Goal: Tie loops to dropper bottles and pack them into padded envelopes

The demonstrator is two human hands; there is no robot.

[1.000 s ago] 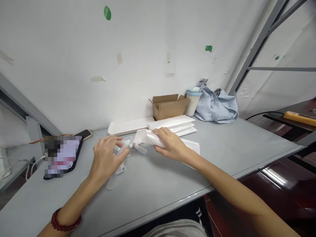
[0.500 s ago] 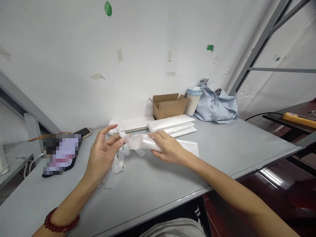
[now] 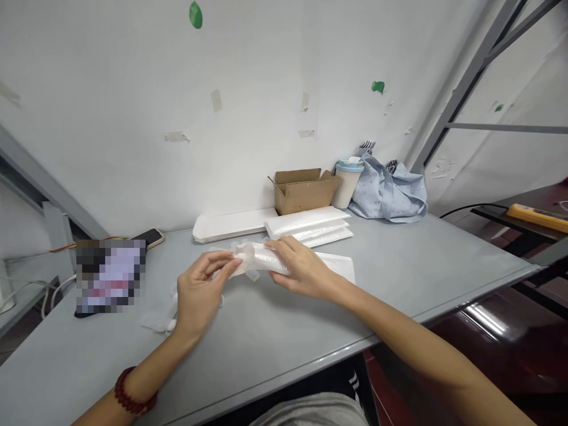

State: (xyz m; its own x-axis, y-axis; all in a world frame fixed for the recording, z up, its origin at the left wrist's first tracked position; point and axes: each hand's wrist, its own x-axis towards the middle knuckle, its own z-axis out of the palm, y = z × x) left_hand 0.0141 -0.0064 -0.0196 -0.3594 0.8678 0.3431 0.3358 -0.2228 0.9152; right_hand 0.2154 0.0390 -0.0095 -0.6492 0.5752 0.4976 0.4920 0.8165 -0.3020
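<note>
A white bubble mailer [image 3: 268,258], squeezed into a tube shape, is gripped by my right hand [image 3: 302,263], whose fingers wrap around its middle. At its open end on the left, my left hand [image 3: 202,290] pinches a small translucent plastic bottle, now mostly hidden by my fingers and the mailer's mouth. Beneath and behind the left hand lie several similar bottles; one bottle [image 3: 155,319] shows left of the wrist, the others are largely covered.
Behind my hands lie a stack of bubble mailers [image 3: 310,223] and flat white mailers [image 3: 235,223]. A cardboard box [image 3: 306,196], a lidded cup [image 3: 347,186] and a light blue bag [image 3: 388,192] stand by the wall. A phone [image 3: 153,238] lies at the left.
My left hand has moved right, towards the mailer, bringing the bottle to its mouth; the loop on the bottle's cap no longer shows. My right hand has hardly moved.
</note>
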